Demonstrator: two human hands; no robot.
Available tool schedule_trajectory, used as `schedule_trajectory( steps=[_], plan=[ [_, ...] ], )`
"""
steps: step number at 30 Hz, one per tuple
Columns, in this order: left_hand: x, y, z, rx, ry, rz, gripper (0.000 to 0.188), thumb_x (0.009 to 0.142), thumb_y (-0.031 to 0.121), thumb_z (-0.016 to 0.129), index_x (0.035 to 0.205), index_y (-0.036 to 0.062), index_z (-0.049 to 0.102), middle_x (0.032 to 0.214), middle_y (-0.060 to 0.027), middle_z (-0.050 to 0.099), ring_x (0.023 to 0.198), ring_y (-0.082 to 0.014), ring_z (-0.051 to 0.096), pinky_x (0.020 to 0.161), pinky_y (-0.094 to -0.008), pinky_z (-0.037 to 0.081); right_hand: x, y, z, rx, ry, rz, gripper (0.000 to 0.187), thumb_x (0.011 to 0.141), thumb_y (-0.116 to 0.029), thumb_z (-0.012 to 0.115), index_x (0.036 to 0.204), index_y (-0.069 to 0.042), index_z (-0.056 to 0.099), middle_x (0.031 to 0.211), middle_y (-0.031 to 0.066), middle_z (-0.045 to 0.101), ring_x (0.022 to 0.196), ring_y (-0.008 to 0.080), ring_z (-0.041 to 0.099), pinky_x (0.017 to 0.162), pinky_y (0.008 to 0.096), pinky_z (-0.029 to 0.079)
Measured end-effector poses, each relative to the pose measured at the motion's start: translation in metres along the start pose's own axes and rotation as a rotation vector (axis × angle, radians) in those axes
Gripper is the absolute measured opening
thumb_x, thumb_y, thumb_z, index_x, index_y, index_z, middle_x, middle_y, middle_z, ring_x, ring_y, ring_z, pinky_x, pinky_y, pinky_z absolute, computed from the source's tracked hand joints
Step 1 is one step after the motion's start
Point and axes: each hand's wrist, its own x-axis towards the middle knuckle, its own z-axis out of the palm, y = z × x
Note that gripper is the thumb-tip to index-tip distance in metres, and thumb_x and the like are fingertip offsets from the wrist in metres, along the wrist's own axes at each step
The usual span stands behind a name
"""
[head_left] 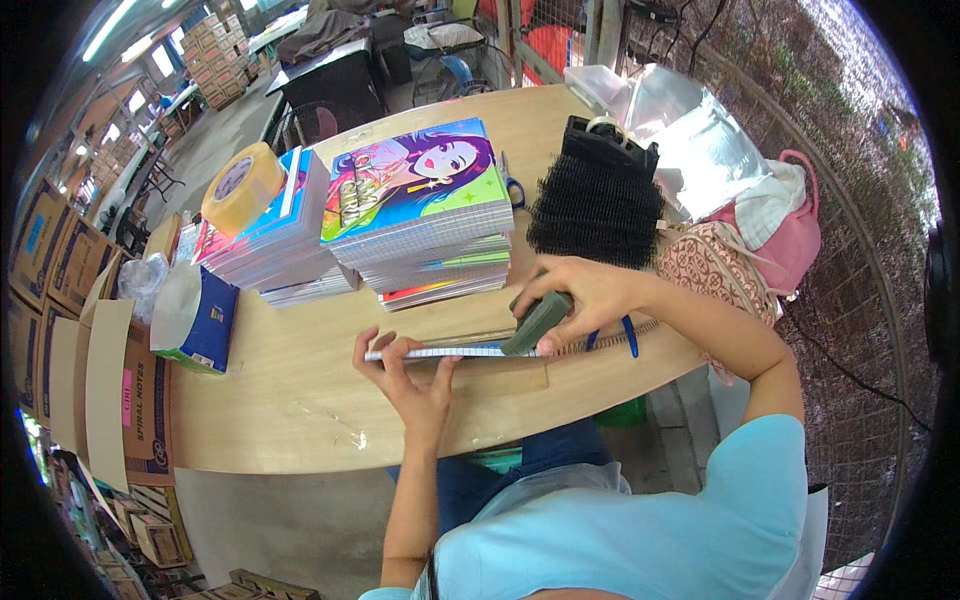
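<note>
My left hand (408, 388) pinches a thin notebook (450, 351) of gridded paper, held edge-on above the table. My right hand (590, 292) is wrapped round a dark green hand-held tool (541, 322), whose lower end meets the right end of the notebook's edge; its exact kind is unclear. A thin wire coil (645, 328) extends rightward from beside the tool. Close to the coil lies a tool with blue handles (631, 337), its head hidden. Beyond my hands stand stacked notebooks with a colourful illustrated cover (420, 180).
A tape roll (240, 188) tops another notebook stack (280, 240). Blue-handled scissors (515, 190), a heap of black spiral coils (595, 205), clear plastic (690, 130) and a patterned bag (715, 270) lie farther back. Leftward are a blue box (207, 320) and an open carton (145, 400).
</note>
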Motion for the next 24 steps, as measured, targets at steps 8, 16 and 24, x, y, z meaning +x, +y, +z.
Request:
schedule_trajectory(
  steps=[8,16,24],
  plan=[
    [0.017,0.006,0.007,0.038,-0.019,0.067,0.063,0.058,0.037,0.089,0.099,0.0073,0.050,0.132,-0.0185,0.026,0.124,-0.0346,0.031,0.100,-0.0454,0.033,-0.027,-0.006,0.022,0.170,0.079,0.147,0.060,0.089,-0.058,0.053,0.125,-0.011,0.064,0.104,0.0193,0.058,0.100,0.0336,0.057,0.090,0.0382,0.044],
    [0.014,0.013,0.013,0.089,-0.040,0.057,0.075,0.054,0.048,0.090,0.103,0.0054,0.052,0.137,-0.0198,0.020,0.126,-0.0378,0.028,0.101,-0.0504,0.033,-0.036,0.027,-0.003,0.731,0.148,0.075,0.076,0.080,-0.064,0.056,0.123,-0.002,0.064,0.107,0.0112,0.058,0.100,0.0235,0.055,0.090,0.0328,0.041],
    [0.016,0.016,0.017,0.128,-0.032,0.009,0.075,0.051,0.043,0.093,0.099,0.0051,0.050,0.138,-0.0206,0.018,0.125,-0.0397,0.027,0.097,-0.0495,0.037,-0.015,0.046,0.005,0.064,0.066,0.150,0.055,0.086,-0.048,0.061,0.105,0.003,0.069,0.101,0.0112,0.060,0.095,0.0219,0.056,0.081,0.0341,0.043]
  ],
)
